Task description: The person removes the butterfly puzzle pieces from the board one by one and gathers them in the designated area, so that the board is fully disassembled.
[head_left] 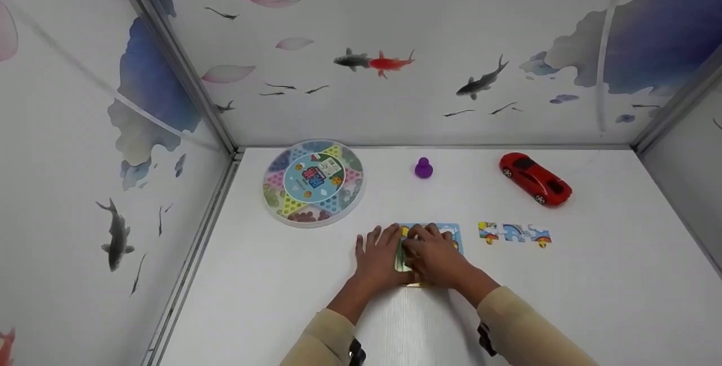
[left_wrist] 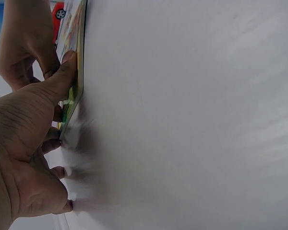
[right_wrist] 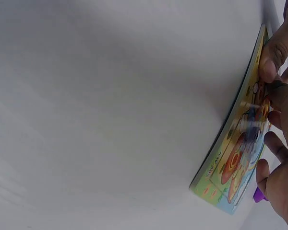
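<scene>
A colourful puzzle board (head_left: 458, 236) lies flat on the table, with cartoon pictures on it. My left hand (head_left: 377, 259) rests at its left side, fingers spread, and the thumb (left_wrist: 67, 67) presses on the near edge of the board. Over the middle of the board is my right hand (head_left: 440, 256), its fingers bent down onto the surface. Its fingertips touch the puzzle close to the left thumb; whether they pinch a piece is hidden. In the right wrist view the printed right part of the board (right_wrist: 216, 184) shows beside the right hand.
Three loose puzzle pieces (head_left: 514, 233) lie in a row right of the board. A red toy car (head_left: 536, 179) stands behind them. Further back are a purple knobbed object (head_left: 423, 168) and a round Chinese checkers box (head_left: 313, 184). Printed walls (head_left: 395, 112) enclose the table.
</scene>
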`<state>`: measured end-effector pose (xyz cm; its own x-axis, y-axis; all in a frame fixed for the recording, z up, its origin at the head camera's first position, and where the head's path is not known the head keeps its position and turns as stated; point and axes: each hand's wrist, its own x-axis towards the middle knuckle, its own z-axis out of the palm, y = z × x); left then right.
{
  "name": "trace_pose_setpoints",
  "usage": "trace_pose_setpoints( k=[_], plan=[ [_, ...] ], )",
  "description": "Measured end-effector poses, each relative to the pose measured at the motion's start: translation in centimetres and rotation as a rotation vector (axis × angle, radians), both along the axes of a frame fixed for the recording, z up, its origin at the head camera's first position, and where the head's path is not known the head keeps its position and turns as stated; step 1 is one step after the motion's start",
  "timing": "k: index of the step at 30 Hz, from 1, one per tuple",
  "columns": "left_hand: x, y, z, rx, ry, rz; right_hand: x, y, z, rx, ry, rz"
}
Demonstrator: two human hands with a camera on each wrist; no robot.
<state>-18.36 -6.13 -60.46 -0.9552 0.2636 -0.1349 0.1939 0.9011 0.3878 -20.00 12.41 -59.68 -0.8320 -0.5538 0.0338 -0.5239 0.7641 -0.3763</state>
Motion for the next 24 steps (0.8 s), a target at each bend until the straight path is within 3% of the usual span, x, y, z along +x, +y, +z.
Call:
trace_pose_setpoints(
  k=[10, 17, 24],
  plan=[
    [-0.2, 0.0, -0.1, -0.010, -0.008, -0.004, -0.3, -1.1, 0.3, -0.003, -0.060, -0.090],
    [0.0, -0.1, -0.1, 0.013, 0.010, -0.005, -0.2, -1.5, 0.3, 0.041, -0.076, -0.109],
    [0.0, 0.0, 0.0, 0.016, 0.003, 0.003, -0.2, -1.6, 0.0, 0.025, -0.034, -0.087]
  ],
)
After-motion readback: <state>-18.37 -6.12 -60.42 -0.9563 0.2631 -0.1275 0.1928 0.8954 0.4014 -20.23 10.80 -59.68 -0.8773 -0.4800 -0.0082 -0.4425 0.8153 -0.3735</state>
